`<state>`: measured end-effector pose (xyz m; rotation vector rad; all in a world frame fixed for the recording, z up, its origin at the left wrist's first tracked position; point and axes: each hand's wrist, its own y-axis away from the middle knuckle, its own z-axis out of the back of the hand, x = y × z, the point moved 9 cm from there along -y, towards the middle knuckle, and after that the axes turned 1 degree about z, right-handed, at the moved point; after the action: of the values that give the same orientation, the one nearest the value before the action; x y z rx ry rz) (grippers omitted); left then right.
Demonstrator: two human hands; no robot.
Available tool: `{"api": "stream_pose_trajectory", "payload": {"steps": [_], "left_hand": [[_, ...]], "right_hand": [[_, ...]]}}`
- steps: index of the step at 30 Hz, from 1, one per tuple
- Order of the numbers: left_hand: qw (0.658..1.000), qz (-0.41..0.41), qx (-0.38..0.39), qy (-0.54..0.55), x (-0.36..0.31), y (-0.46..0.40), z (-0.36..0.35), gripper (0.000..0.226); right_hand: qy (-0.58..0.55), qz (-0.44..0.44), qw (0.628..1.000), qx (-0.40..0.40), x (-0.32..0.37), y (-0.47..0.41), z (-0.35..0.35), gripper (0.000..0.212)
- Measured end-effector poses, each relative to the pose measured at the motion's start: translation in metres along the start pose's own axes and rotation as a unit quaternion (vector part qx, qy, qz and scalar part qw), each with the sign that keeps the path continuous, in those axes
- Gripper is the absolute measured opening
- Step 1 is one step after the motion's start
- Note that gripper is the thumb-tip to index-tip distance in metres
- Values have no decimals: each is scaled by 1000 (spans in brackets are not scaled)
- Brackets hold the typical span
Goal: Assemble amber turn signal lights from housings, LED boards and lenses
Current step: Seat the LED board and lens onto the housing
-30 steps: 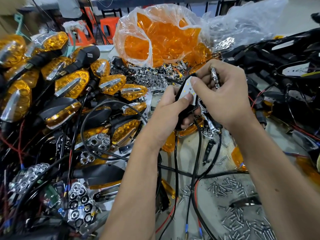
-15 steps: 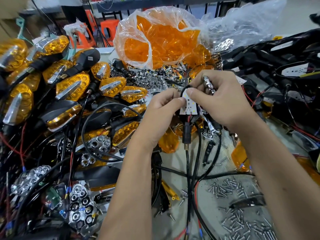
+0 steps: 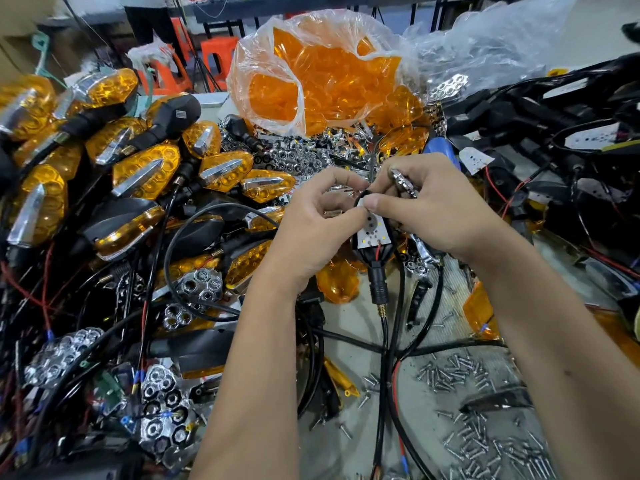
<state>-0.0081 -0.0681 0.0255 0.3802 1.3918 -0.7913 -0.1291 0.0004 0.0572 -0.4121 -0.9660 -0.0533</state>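
LED board [image 3: 373,231], white with small yellow diodes, sits in a black housing [image 3: 375,256] held up above the counter [image 3: 426,403]. Left hand [image 3: 317,233] and right hand [image 3: 440,209] both pinch its top edge; the right fingers also grip what looks like a chrome reflector [image 3: 404,183]. Screws [image 3: 474,424] lie scattered below; a bag of amber lenses [image 3: 325,74] stands behind.

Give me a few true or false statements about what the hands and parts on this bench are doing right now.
1. Both hands pinch the white LED board. True.
2. The right hand also holds a chrome reflector. True.
3. The bag of amber lenses lies beside the screws. False: it sits at the far side, behind the hands.
4. The left hand rests flat on the table. False: it is raised, fingers on the board.
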Motion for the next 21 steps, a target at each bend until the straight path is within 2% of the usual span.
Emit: {"api": "stream_pose_trajectory", "payload": {"steps": [4, 8, 10, 12, 13, 15, 18, 21], "left_hand": [[1000, 0, -28, 5, -1, -1, 2, 11], [999, 30, -40, 13, 6, -2, 4, 16], [998, 44, -40, 20, 8, -1, 6, 19], [996, 66, -46, 25, 10, 1, 8, 22], [995, 79, -50, 30, 12, 1, 10, 24], [991, 104, -52, 59, 16, 2, 11, 32], [985, 133, -46, 96, 20, 3, 11, 33], [983, 144, -42, 107, 22, 3, 12, 36]], "right_hand": [[7, -18, 1000, -2, -8, -2, -1, 19], [14, -27, 999, -9, -10, 1, -4, 18], [27, -43, 998, -27, -10, 3, -2, 27], [-2, -141, 989, -48, -21, -5, 0, 38], [-61, -213, 975, -27, -31, -4, -5, 39], [-176, -268, 947, 17, -33, -4, -18, 33], [-216, -142, 966, 4, -12, -5, -9, 32], [-187, -19, 981, 47, 0, 3, -5, 25]]}}
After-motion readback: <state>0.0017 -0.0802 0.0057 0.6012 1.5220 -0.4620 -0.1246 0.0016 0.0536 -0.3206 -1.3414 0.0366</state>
